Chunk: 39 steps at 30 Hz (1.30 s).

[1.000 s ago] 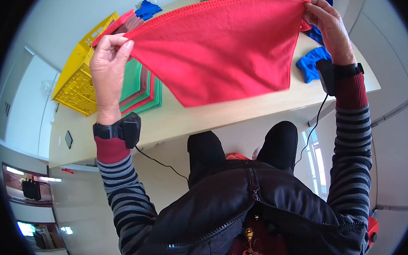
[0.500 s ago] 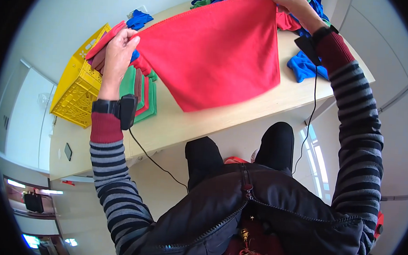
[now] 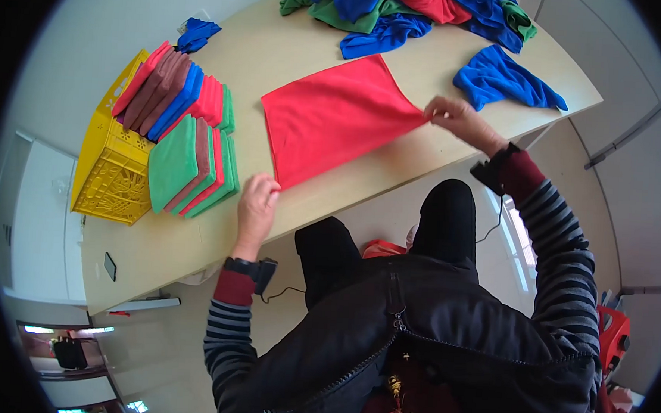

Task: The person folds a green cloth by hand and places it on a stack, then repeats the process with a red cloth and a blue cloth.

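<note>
A red cloth (image 3: 339,117) lies spread out on the light wooden table (image 3: 301,205), its near edge along the table's front. My left hand (image 3: 257,206) pinches its near left corner. The near right corner is between the fingertips of my right hand (image 3: 458,120). To the left of the cloth stand folded cloths: a nearer stack in green, brown and red (image 3: 190,165), and behind it a row in red, brown, blue and green (image 3: 164,97). A crumpled blue cloth (image 3: 501,79) lies just beyond my right hand.
A yellow plastic crate (image 3: 112,169) stands at the table's left, beside the folded cloths. A heap of loose blue, green and red cloths (image 3: 356,10) covers the far side. A small blue cloth (image 3: 197,35) lies at the far left, and a dark phone-like slab (image 3: 110,266) near the left end.
Both hands have come down and nearer, lowering the red cloth from the air onto the table. The heap and the folded stacks behind it now show more fully.
</note>
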Tool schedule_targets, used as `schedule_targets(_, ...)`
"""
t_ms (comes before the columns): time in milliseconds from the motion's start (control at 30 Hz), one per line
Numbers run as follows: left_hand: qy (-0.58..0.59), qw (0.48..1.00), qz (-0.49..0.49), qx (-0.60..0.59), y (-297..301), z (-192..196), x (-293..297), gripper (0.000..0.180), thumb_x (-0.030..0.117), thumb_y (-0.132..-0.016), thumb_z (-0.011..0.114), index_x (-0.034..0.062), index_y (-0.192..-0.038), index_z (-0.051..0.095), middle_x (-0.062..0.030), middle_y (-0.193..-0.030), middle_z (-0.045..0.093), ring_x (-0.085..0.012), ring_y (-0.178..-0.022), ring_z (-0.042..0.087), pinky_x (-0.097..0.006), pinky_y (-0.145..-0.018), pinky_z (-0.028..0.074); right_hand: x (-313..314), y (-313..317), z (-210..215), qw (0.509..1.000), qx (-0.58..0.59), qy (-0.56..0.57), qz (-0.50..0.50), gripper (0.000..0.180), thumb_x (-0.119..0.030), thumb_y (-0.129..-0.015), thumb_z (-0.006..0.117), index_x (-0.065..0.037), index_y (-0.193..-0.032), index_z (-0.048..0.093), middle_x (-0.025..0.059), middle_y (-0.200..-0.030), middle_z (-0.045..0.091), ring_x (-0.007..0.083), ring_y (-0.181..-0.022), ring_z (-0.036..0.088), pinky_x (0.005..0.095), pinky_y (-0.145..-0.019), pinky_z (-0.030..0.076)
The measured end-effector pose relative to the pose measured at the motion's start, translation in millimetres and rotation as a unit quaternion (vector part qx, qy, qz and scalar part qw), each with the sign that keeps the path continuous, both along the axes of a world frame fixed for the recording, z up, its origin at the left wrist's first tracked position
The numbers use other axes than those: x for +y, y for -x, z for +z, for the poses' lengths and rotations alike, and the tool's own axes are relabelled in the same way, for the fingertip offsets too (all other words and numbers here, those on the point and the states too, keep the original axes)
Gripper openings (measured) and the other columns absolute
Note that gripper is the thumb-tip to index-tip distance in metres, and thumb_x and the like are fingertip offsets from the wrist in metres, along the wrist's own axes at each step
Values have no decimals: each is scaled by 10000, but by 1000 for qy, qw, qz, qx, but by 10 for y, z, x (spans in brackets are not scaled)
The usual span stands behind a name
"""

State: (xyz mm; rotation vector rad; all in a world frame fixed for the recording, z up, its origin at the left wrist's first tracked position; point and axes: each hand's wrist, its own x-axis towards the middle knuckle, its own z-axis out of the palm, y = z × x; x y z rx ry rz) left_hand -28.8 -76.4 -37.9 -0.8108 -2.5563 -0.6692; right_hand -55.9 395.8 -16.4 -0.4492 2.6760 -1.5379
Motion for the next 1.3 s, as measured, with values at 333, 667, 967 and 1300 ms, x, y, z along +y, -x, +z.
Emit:
schedule_targets(333,-1,999,7,-50,-422,-143,21,187,-66,-773,652,29,-930,613,-112,-1047,599,-315,-993,596,-404,-841,493,-22,-493,-335,998,-51,20,0,119,-62,-941,597,-90,-1037,661,-1,-991,649,99,-919,597,273,-813,500)
schedule_targets(667,97,990,-26,-98,-476,129,-23,179,-22,-772,683,21,-933,620,-123,-1038,615,-322,-980,607,-413,-835,498,-95,-606,256,975,-137,-142,98,167,-178,-982,601,-76,-1092,675,60,-1031,683,170,-963,624,308,-882,505)
schedule_targets(967,43,995,-27,-90,221,132,459,369,155,-842,737,32,-1166,609,-178,-1301,549,-357,-1217,530,-416,-1014,447,-516,689,72,971,61,-213,93,379,-262,-984,595,-60,-1305,586,154,-1267,629,290,-1138,606,370,-995,473)
schedule_targets(1300,206,974,29,-91,331,-357,486,714,443,-992,526,69,-1552,286,-203,-1614,217,-369,-1502,176,-485,-1227,141,-950,1413,-386,879,7,-476,22,792,-612,-986,384,-125,-1586,208,174,-1642,175,385,-1524,111,522,-1211,195)
